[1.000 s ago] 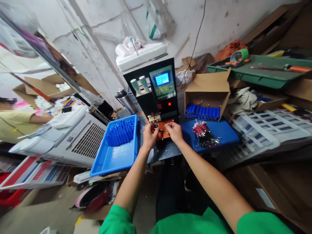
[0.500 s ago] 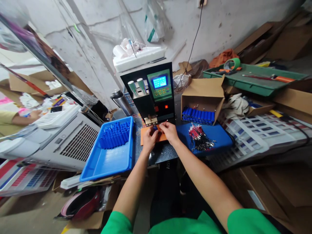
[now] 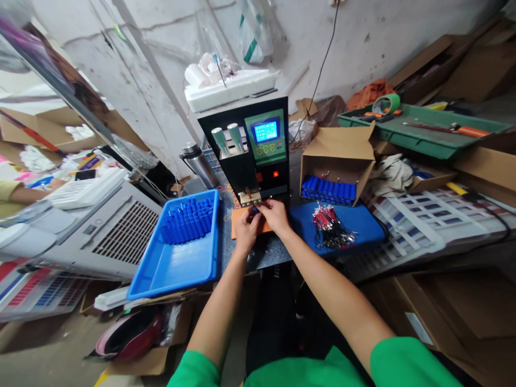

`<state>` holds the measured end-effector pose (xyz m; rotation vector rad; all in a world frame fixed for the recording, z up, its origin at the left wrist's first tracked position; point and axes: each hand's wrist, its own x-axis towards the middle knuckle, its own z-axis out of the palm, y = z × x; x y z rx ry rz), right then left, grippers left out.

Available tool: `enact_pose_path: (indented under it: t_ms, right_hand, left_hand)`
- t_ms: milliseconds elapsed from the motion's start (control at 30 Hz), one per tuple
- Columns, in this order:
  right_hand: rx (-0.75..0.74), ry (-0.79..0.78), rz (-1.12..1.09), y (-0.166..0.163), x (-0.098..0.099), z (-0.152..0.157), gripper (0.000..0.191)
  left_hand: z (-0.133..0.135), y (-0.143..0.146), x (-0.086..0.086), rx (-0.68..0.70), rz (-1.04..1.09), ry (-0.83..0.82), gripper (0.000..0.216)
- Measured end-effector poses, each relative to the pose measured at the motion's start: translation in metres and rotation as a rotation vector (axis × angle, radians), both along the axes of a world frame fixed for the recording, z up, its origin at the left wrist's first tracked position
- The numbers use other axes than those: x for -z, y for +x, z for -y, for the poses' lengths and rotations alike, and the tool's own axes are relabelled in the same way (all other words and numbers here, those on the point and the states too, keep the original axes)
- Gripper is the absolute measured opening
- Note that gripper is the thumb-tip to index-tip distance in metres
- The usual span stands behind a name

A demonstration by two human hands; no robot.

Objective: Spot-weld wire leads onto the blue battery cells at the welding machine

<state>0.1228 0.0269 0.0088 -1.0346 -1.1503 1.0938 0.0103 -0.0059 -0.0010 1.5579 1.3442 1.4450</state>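
My left hand (image 3: 246, 231) is closed around a blue cylindrical battery (image 3: 255, 210), held just under the front of a spot welder's electrode head (image 3: 250, 199). Close against it, my right hand (image 3: 276, 216) pinches a thin wire lead; a small pale tip shows above the fingers, though most of the lead is hidden. Both hands are over an orange pad (image 3: 238, 228) on the bench. The black welder (image 3: 268, 185) has a lit blue screen (image 3: 266, 131). To the right, a pile of red and black wire leads (image 3: 328, 226) lies on a blue surface (image 3: 368, 223).
A blue tray (image 3: 181, 269) with rows of blue batteries (image 3: 188, 220) stands left. Behind the leads, an open cardboard box (image 3: 338, 148) holds more wired batteries. A steel flask (image 3: 199, 164) is beside the welder. A green tray (image 3: 427, 134) sits far right; a co-worker's arm (image 3: 24, 193) shows far left.
My right hand has moved slightly left, closer to my left hand and the battery. The view has shifted a little.
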Motion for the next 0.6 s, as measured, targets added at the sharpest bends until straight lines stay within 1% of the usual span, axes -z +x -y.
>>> enact_pose_path:
  t_ms: [200,400,600]
  right_hand:
    - [-0.004,-0.007,0.014,-0.0021,-0.0054,0.0023,0.022]
    - [0.008,0.01,0.026,-0.0014,-0.0043,0.0029,0.024]
    - [0.01,-0.004,0.039,-0.0016,-0.0038,0.0024,0.022]
  left_hand:
    - [0.0016,0.0006,-0.0018,-0.018,0.001,0.023,0.034]
    - [0.0018,0.0004,-0.0009,-0.018,-0.008,0.032,0.035]
    - [0.0015,-0.0002,0.0002,-0.024,-0.016,0.017,0.032]
